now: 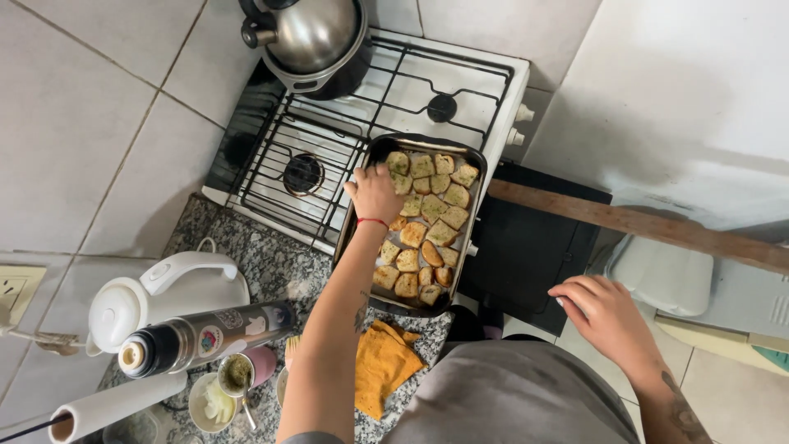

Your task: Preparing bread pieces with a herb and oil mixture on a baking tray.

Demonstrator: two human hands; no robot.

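Nearest us on the tabletop (271, 263) lay an orange cloth (381, 366), with a thermos (193, 339) and a white kettle (164, 289) to its left. Our right hand (604, 312) hovered open, holding nothing, off the tabletop's edge. Farther on, our left hand (375, 193) reached out, fingers on the toast pieces (427, 222) in the tray (374, 152) on the stove (329, 140). A steel kettle (308, 33) stood behind.

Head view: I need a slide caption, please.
Left hand reaches into a dark baking tray of toasted bread pieces on a gas stove; right hand hovers open.
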